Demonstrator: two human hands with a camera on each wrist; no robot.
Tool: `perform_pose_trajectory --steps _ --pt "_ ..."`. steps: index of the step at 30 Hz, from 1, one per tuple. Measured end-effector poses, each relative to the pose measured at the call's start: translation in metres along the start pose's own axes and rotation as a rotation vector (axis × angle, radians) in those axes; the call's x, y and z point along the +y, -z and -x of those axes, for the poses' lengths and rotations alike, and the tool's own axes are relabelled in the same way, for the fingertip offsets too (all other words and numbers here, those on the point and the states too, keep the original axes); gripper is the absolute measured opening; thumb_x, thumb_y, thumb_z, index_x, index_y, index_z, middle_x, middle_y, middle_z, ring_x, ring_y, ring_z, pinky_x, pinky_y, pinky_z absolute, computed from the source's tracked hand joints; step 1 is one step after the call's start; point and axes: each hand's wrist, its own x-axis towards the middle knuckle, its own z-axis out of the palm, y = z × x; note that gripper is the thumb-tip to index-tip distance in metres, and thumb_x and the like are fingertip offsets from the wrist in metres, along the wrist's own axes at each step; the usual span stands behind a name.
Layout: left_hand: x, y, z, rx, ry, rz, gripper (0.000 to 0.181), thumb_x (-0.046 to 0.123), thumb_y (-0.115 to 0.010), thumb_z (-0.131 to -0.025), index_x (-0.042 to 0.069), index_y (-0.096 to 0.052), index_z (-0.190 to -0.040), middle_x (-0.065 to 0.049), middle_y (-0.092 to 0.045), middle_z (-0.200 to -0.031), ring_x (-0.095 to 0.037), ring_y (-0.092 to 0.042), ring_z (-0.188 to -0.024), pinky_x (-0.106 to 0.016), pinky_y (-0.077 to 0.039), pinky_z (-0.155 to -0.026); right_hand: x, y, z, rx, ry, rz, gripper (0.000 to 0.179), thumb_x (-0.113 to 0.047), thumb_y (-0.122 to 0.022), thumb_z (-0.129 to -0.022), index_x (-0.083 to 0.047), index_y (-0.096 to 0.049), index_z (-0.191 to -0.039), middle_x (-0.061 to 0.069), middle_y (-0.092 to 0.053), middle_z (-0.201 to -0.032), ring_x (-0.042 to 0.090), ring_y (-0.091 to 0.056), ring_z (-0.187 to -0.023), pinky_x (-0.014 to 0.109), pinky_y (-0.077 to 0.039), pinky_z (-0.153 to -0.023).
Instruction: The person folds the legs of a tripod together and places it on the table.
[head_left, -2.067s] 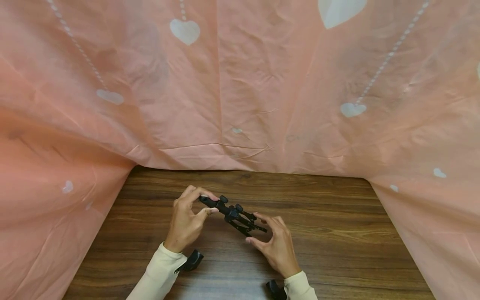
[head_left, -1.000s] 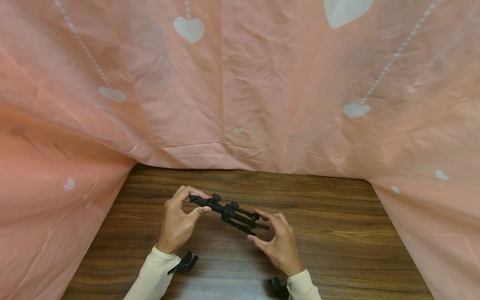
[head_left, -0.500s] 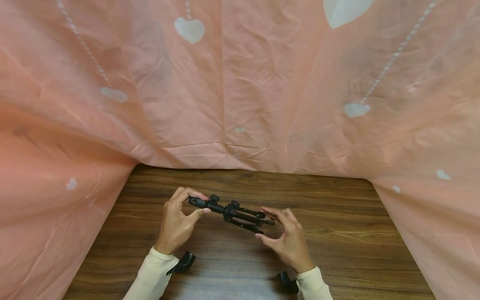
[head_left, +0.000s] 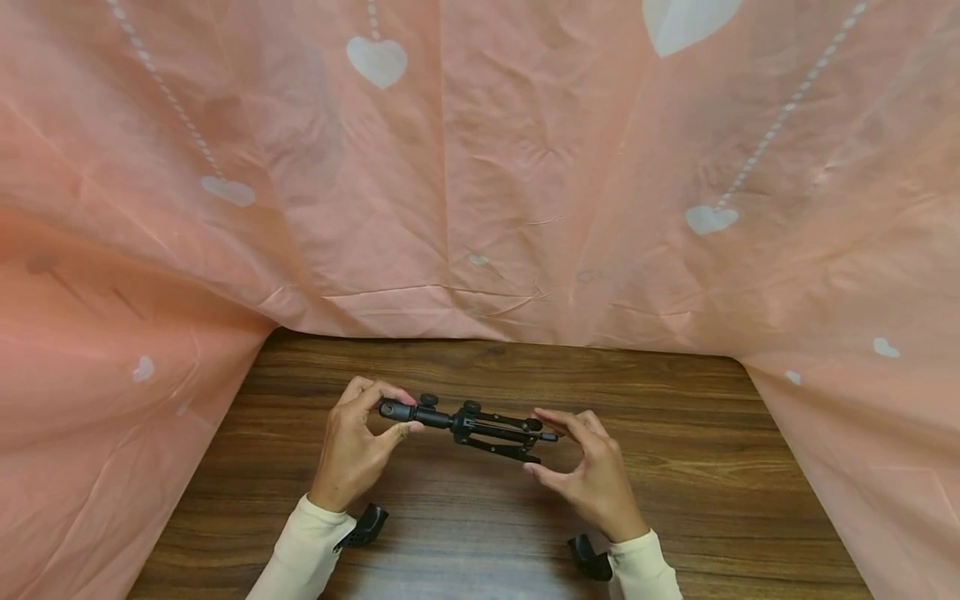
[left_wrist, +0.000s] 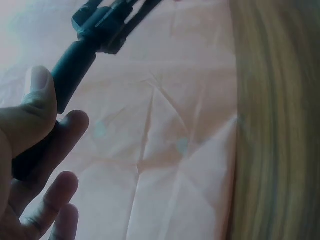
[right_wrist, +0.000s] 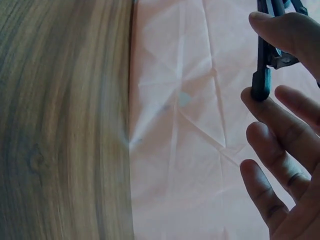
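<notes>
A small black mini tripod (head_left: 457,423) is held up between the two hands, lying nearly level with its folded legs (head_left: 502,433) toward the right. The left hand (head_left: 356,446) pinches its top end between thumb and fingers; the shaft also shows in the left wrist view, where the tripod (left_wrist: 75,70) slants up and away. Around the feet of the legs, the right hand (head_left: 592,475) holds with thumb and fingertips. In the right wrist view a leg of the tripod (right_wrist: 261,82) meets a fingertip, with the thumb of the right hand (right_wrist: 295,145) against its side.
Brown wood-grain table (head_left: 712,467) lies beneath the hands. A pink cloth (head_left: 525,167) with white hearts hangs behind and on both sides. Black wrist devices (head_left: 365,527) are worn at the cuffs of the cream sleeves.
The tripod has turned from a steeper slant to nearly level, and its legs have swung a little to the right. The right hand has shifted right with them; the left hand moved slightly left.
</notes>
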Motion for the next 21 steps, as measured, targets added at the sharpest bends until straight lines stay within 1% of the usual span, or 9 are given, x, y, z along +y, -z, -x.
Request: perform_pose_trajectory --steps 4,6,9,12,16,18,21 --pt "-0.005 -0.002 0.002 -0.019 -0.026 -0.061 0.040 0.013 -0.099 -0.067 0.022 -0.077 -0.098 0.006 -0.069 -0.096 -0.009 -0.054 -0.092 -0.026 -0.042 -0.075 0.001 0.003 0.000 -0.007 0.008 0.012 0.080 -0.012 -0.105 -0.061 -0.021 -0.072 -0.133 -0.008 -0.077 -0.116 0.007 -0.061 -0.098 0.034 -0.054 -0.085" --pt "-0.007 -0.002 0.004 -0.029 -0.035 -0.092 0.039 0.016 -0.099 -0.067 0.023 -0.076 -0.098 0.008 -0.073 -0.095 -0.008 -0.053 -0.092 -0.025 -0.041 -0.075 0.002 0.004 0.000 -0.011 0.016 0.022 0.079 -0.014 -0.105 -0.061 -0.022 -0.073 -0.132 -0.007 -0.077 -0.113 0.007 -0.060 -0.096 0.033 -0.054 -0.083" --pt "-0.011 -0.003 0.006 -0.043 -0.046 -0.121 0.038 0.022 -0.099 -0.068 0.022 -0.076 -0.098 0.009 -0.076 -0.097 -0.009 -0.053 -0.094 -0.024 -0.041 -0.078 0.003 0.004 0.001 -0.015 0.024 0.033 0.077 -0.014 -0.105 -0.061 -0.021 -0.073 -0.131 -0.005 -0.076 -0.108 0.008 -0.060 -0.094 0.033 -0.055 -0.081" --pt "-0.015 -0.003 0.009 -0.051 -0.052 -0.146 0.038 0.025 -0.098 -0.067 0.022 -0.076 -0.098 0.009 -0.074 -0.097 -0.010 -0.054 -0.096 -0.026 -0.042 -0.081 0.004 0.003 0.003 -0.016 0.022 0.049 0.076 -0.015 -0.105 -0.060 -0.023 -0.075 -0.130 -0.006 -0.072 -0.104 0.006 -0.060 -0.094 0.033 -0.056 -0.080" --pt "-0.020 -0.006 0.013 -0.062 -0.077 -0.200 0.039 0.027 -0.099 -0.065 0.021 -0.076 -0.096 0.009 -0.068 -0.092 -0.012 -0.055 -0.096 -0.031 -0.047 -0.083 0.006 0.000 0.005 -0.013 0.020 0.064 0.077 -0.015 -0.106 -0.057 -0.025 -0.076 -0.127 -0.010 -0.071 -0.101 0.006 -0.061 -0.093 0.033 -0.056 -0.079" --pt "-0.023 -0.007 0.016 -0.074 -0.084 -0.233 0.038 0.029 -0.098 -0.065 0.022 -0.076 -0.095 0.010 -0.066 -0.091 -0.011 -0.055 -0.095 -0.033 -0.049 -0.080 0.007 -0.002 0.007 -0.013 0.019 0.069 0.077 -0.015 -0.106 -0.056 -0.024 -0.076 -0.127 -0.010 -0.070 -0.099 0.006 -0.061 -0.092 0.033 -0.056 -0.078" --pt "-0.027 -0.009 0.020 -0.094 -0.083 -0.267 0.036 0.031 -0.097 -0.067 0.022 -0.076 -0.095 0.011 -0.066 -0.090 -0.010 -0.054 -0.094 -0.032 -0.048 -0.076 0.010 -0.005 0.009 -0.022 0.012 0.082 0.076 -0.017 -0.107 -0.057 -0.024 -0.077 -0.126 -0.011 -0.069 -0.097 0.005 -0.061 -0.092 0.032 -0.056 -0.077"
